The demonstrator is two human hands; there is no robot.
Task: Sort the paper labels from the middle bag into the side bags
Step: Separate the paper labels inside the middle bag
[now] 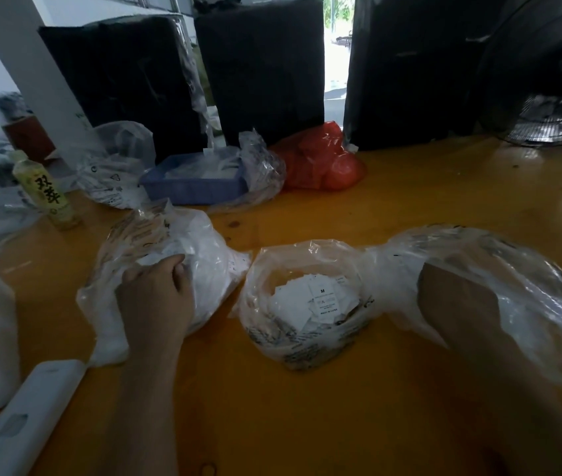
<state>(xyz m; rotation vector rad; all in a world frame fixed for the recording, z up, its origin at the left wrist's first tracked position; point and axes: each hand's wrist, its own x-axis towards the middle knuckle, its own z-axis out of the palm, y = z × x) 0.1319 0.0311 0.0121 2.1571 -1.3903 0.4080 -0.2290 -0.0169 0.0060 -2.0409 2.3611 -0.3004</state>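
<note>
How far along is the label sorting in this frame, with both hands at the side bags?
Done: the left bag already bulges with white paper. In hand: the left hand rests on that bag's contents, and the right hand reaches inside the right bag; whether either holds a label cannot be told. Left: the middle bag still holds a pile of paper labels, so sorting is unfinished.

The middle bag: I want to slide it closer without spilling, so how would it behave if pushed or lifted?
The middle bag is thin, crinkled clear plastic, so it would probably buckle rather than slide as one piece. Its mouth gapes open over loose paper labels, so lifting by one edge could tip some out. It looks only partly filled, so likely light.
</note>
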